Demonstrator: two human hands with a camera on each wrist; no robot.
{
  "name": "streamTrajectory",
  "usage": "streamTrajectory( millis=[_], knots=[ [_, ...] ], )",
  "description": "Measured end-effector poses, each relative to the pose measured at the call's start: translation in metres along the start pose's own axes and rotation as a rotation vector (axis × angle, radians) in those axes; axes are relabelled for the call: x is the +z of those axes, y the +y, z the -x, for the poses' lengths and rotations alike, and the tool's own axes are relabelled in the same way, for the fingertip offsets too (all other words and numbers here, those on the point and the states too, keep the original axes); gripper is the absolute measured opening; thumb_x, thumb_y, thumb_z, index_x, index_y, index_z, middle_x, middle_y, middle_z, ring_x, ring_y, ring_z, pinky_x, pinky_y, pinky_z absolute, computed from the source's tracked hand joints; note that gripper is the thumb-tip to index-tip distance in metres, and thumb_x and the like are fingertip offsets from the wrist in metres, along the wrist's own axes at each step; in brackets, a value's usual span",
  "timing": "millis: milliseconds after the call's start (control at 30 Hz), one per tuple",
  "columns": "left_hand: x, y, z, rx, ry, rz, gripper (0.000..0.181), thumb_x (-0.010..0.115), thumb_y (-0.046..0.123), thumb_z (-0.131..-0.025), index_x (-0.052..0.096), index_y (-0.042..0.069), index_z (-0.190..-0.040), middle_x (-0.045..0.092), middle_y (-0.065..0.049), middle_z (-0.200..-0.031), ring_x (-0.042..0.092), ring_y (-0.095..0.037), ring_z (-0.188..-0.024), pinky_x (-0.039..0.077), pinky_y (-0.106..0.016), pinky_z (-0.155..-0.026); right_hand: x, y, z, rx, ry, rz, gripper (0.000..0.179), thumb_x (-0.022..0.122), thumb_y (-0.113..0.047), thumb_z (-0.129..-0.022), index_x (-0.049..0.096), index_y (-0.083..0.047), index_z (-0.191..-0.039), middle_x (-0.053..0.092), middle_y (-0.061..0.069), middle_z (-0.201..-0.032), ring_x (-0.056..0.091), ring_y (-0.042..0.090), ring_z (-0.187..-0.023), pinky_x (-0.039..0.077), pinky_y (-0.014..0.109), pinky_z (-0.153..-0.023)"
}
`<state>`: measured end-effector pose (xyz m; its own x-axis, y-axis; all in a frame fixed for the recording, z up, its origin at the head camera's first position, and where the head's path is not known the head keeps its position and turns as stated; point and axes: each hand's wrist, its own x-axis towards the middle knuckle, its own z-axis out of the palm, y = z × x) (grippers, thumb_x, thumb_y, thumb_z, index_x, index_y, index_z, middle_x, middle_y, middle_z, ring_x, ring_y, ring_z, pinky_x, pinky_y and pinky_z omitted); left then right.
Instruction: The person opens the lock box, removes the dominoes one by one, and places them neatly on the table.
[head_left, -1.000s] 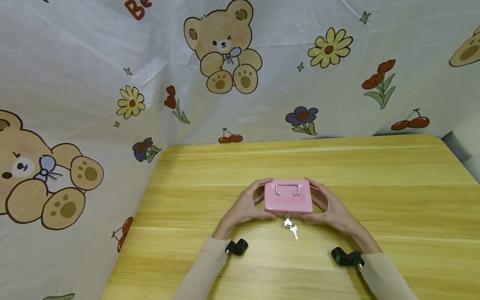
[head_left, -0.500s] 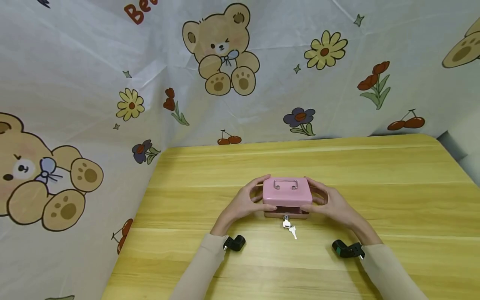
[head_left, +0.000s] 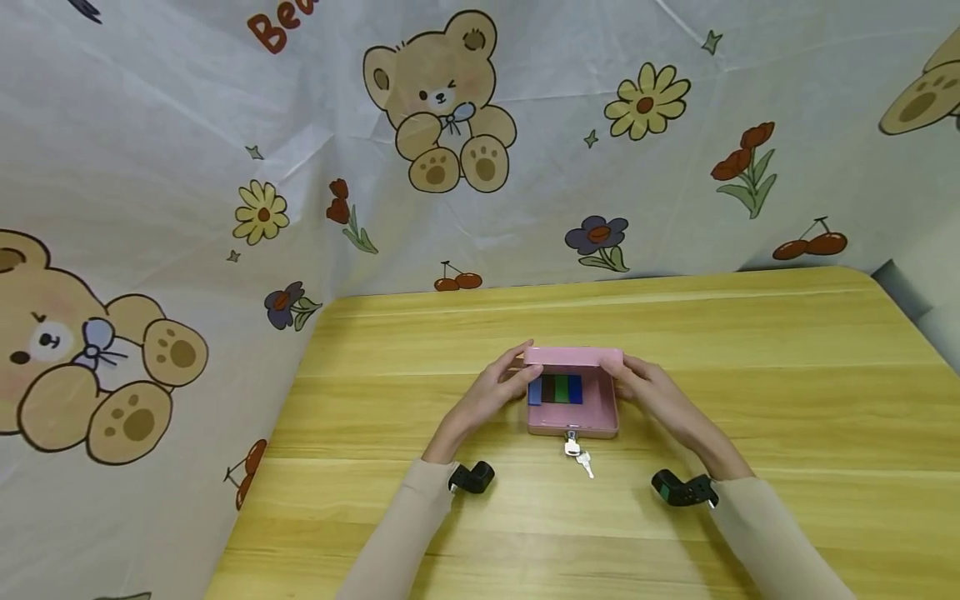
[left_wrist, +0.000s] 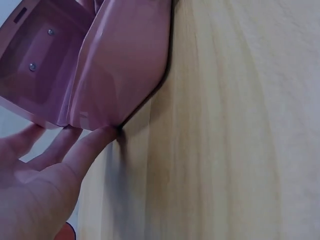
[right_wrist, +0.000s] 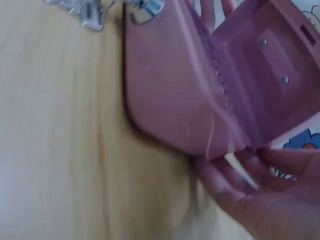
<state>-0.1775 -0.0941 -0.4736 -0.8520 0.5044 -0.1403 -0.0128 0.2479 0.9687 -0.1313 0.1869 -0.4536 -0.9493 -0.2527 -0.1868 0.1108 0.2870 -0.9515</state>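
I have the small pink metal cash box (head_left: 596, 431) just below and right of the centre of the frame, on the yellow wood-grain bench (head_left: 420, 333). My left hand (head_left: 487, 400) grips its left side and my right hand (head_left: 663, 404) its right side, thumbs at the front edge of the raised pink metal lid (head_left: 573, 357), other fingers around the sides and rear corners. The lid stands tilted up on its hinge at the rear.

As I judge it, the step in hand is swinging this lid back. I do best to push evenly with both thumbs so the hinge doesn't twist, while the lower fingers steady the base against the bench. Those fingertips lie close to the hinge line, so I should mind a pinch. I would ease the lid to its stop and let go only once it rests there; dropped, it could tip so light a box.

Now the count: one box, one lid, one silver cylinder lock (right_wrist: 148, 9) at the front, and two silver keys (head_left: 586, 463) hanging below it. Inside, at the upper left, sit four flat coloured strips side by side: one light blue (head_left: 534, 392), one brown (head_left: 548, 388), one green (head_left: 562, 389), one dark blue (head_left: 575, 389); whether they are separate pieces, I cannot tell. Two silver rivets (left_wrist: 32, 66) show inside the lid.
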Motion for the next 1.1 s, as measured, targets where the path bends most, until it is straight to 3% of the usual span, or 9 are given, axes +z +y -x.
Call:
streamTrajectory(
  millis=[200, 367, 667, 867, 967, 1100],
  knots=[
    [-0.002, 0.007, -0.005, -0.050, -0.041, 0.111, 0.074, 0.044, 0.056, -0.108, 0.030, 0.011, -0.164, 0.041, -0.017, -0.160, 0.045, -0.034, -0.145, 0.046, -0.044, -0.118, 0.001, -0.012, -0.011, 0.071, 0.003, 0.012, 0.089, 0.032, -0.060, -0.110, 0.025, 0.014, -0.158, 0.031, 0.037, -0.160, 0.037, 0.053, -0.145, 0.037, 0.062, -0.121],
    [-0.005, 0.012, -0.010, -0.103, -0.054, 0.159, 0.078, 0.032, 0.065, -0.108, 0.029, 0.011, -0.164, 0.044, -0.020, -0.151, 0.046, -0.038, -0.143, 0.044, -0.048, -0.120, -0.001, -0.017, -0.017, 0.093, -0.018, -0.009, 0.093, 0.024, -0.063, -0.109, 0.023, 0.016, -0.158, 0.029, 0.039, -0.160, 0.034, 0.056, -0.145, 0.039, 0.062, -0.120],
    [-0.004, 0.022, -0.017, -0.164, -0.016, 0.193, 0.083, 0.030, 0.072, -0.105, 0.040, 0.010, -0.159, 0.049, -0.019, -0.139, 0.053, -0.038, -0.133, 0.049, -0.053, -0.115, 0.000, -0.021, -0.018, 0.119, -0.034, -0.045, 0.097, 0.018, -0.066, -0.108, 0.018, 0.018, -0.157, 0.026, 0.042, -0.158, 0.029, 0.058, -0.146, 0.031, 0.067, -0.122],
    [-0.002, 0.018, -0.011, -0.134, -0.031, 0.185, 0.083, 0.029, 0.070, -0.106, 0.033, 0.008, -0.161, 0.043, -0.024, -0.148, 0.047, -0.041, -0.140, 0.045, -0.053, -0.119, 0.002, -0.019, -0.014, 0.109, -0.023, -0.050, 0.097, 0.019, -0.066, -0.108, 0.020, 0.017, -0.158, 0.028, 0.041, -0.158, 0.031, 0.056, -0.146, 0.032, 0.067, -0.122],
    [-0.001, 0.013, -0.006, -0.102, -0.051, 0.158, 0.083, 0.039, 0.065, -0.106, 0.024, 0.007, -0.164, 0.038, -0.023, -0.157, 0.043, -0.039, -0.145, 0.042, -0.051, -0.121, 0.002, -0.015, -0.011, 0.099, 0.010, -0.081, 0.095, 0.019, -0.065, -0.109, 0.024, 0.016, -0.158, 0.034, 0.039, -0.155, 0.036, 0.054, -0.143, 0.039, 0.063, -0.120],
    [0.002, 0.005, 0.001, -0.056, -0.057, 0.089, 0.096, 0.072, 0.043, -0.098, 0.013, 0.010, -0.167, 0.039, -0.016, -0.160, 0.044, -0.031, -0.146, 0.042, -0.044, -0.122, 0.002, -0.011, -0.002, 0.082, 0.139, -0.120, 0.087, 0.021, -0.059, -0.111, 0.029, 0.014, -0.157, 0.041, 0.038, -0.149, 0.047, 0.047, -0.136, 0.055, 0.044, -0.110]
  ],
)
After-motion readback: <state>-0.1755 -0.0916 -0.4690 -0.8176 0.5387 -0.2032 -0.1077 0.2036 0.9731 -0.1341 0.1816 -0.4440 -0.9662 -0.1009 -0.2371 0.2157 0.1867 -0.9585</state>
